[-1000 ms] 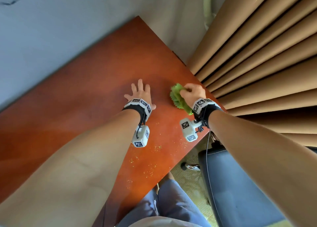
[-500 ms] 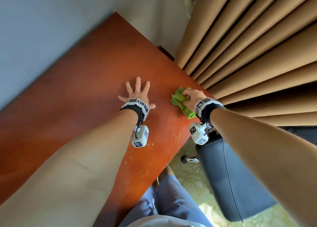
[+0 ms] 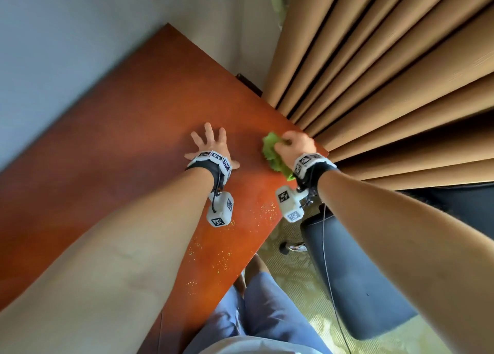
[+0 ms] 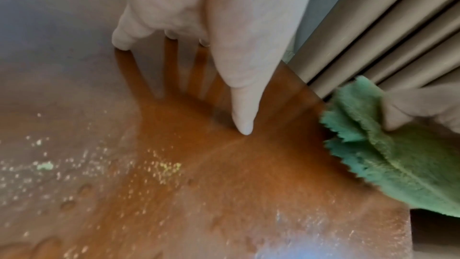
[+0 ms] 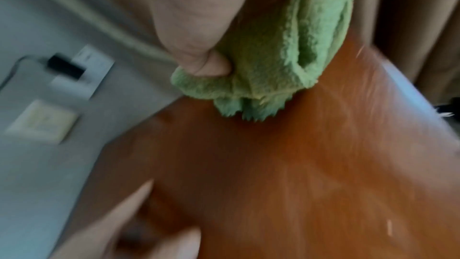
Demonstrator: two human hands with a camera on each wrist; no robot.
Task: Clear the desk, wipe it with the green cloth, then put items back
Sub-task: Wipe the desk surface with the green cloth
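Cloth point(image 3: 272, 154) shifted along desk point(image 3: 133, 153).

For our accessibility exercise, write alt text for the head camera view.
A right hand grips a bunched green cloth on a reddish-brown desk beside tan curtains. The left hand lies flat, fingers spread; yellowish specks dot the near edge.

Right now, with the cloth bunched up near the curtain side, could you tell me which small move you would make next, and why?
Probably draw the green cloth, held in the right hand, back toward the near desk edge. Yellowish specks lie scattered there, unwiped, while the left hand rests flat with fingers spread, bracing.
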